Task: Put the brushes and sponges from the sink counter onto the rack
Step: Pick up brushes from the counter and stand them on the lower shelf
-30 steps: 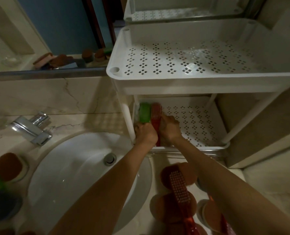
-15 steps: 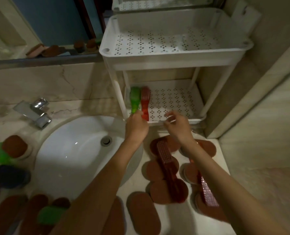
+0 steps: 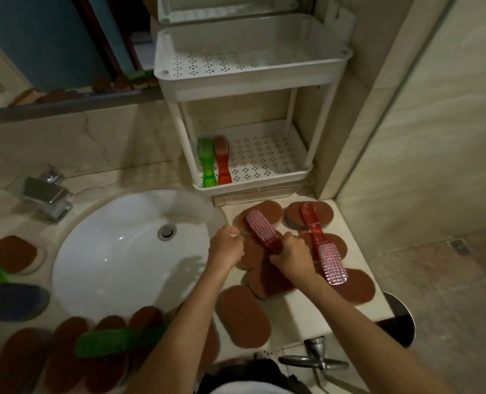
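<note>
The white two-tier rack (image 3: pixel 253 189) stands at the back right of the counter. A green brush (image 3: pixel 206 162) and a red brush (image 3: pixel 222 160) lie side by side on its lower shelf. In front of it, my right hand (image 3: pixel 293 255) grips the handle of a red brush (image 3: pixel 260 230), bristles up, over several brown sponges (image 3: pixel 267 212). My left hand (image 3: pixel 226 248) is curled at the edge of those sponges, left of the bristle head; whether it holds one is unclear. A second red brush (image 3: pixel 321 248) lies to the right.
The white sink basin (image 3: pixel 128 251) and chrome faucet (image 3: pixel 48 194) lie to the left. More brown sponges (image 3: pixel 244 317), a green brush (image 3: pixel 116 341) and a dark blue sponge (image 3: pixel 11 301) ring the basin. The rack's upper shelf (image 3: pixel 247 81) holds nothing. A wall borders the right.
Both hands left the two brushes on the lower shelf and drew back to the counter. My right hand took hold of a red brush; my left hand curled beside it.
</note>
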Available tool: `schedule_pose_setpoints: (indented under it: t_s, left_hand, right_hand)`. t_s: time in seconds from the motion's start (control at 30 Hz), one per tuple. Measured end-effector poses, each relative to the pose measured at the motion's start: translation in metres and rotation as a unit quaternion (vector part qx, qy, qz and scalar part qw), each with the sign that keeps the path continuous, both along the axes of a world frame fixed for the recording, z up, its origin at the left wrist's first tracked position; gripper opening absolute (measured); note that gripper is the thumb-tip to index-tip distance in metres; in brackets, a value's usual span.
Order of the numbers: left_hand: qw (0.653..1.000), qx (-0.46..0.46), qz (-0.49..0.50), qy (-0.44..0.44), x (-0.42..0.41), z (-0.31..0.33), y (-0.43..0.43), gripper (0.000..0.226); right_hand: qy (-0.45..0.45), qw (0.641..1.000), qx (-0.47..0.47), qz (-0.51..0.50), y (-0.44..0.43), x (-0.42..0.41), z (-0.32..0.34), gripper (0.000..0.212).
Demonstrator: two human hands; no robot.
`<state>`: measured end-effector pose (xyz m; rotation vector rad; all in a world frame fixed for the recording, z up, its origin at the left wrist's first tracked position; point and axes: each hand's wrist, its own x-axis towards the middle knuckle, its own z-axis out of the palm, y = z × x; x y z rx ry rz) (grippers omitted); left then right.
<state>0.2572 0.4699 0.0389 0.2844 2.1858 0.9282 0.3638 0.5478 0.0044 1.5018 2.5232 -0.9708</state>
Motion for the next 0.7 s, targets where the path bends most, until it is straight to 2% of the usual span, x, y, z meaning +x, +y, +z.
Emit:
schedule_pose_setpoints:
  t_s: [0.07,0.13,0.2,0.3,0.37,0.43,0.5,0.53,0.6,0.7]
  left_hand:
    - [0.999,0.032,0.006,-0.023,0.002,0.001,-0.001,0.031]
    - [0.997,0.068,0.0,-0.049,0.004,-0.001,-0.001,0.045]
    - [0.986,0.127,0.034,-0.097,0.009,-0.003,0.002,0.058]
    - [0.967,0.188,0.116,-0.126,0.013,-0.004,0.009,0.05]
    - [0.965,0.19,0.125,-0.132,0.014,-0.004,0.011,0.041]
    - [0.966,0.19,0.114,-0.135,0.015,0.001,0.012,0.034]
    - [0.968,0.187,0.108,-0.127,0.015,0.001,0.012,0.032]
    - [0.969,0.185,0.109,-0.123,0.015,0.001,0.012,0.031]
    - [0.97,0.182,0.107,-0.123,0.014,0.003,0.012,0.031]
    - [0.971,0.177,0.105,-0.12,0.009,0.006,0.011,0.032]
  right_hand:
    - [0.024,1.0,0.005,-0.006,-0.001,0.0,0.007,0.036]
    - [0.073,0.997,0.006,0.009,-0.008,0.001,0.017,0.036]
    - [0.118,0.991,-0.003,0.055,-0.015,0.003,0.024,0.037]
    - [0.146,0.982,-0.033,0.114,-0.015,0.011,0.031,0.026]
    - [0.149,0.986,-0.045,0.063,-0.002,0.018,0.032,0.022]
    - [0.107,0.993,0.034,-0.039,0.019,0.027,0.028,0.027]
    - [0.002,0.988,0.125,-0.087,0.039,0.033,0.018,0.041]
    - [-0.057,0.986,0.131,-0.081,0.045,0.036,0.013,0.05]
    - [-0.131,0.983,0.111,-0.06,0.051,0.037,0.003,0.053]
    - [-0.148,0.98,0.123,-0.048,0.051,0.036,-0.002,0.043]
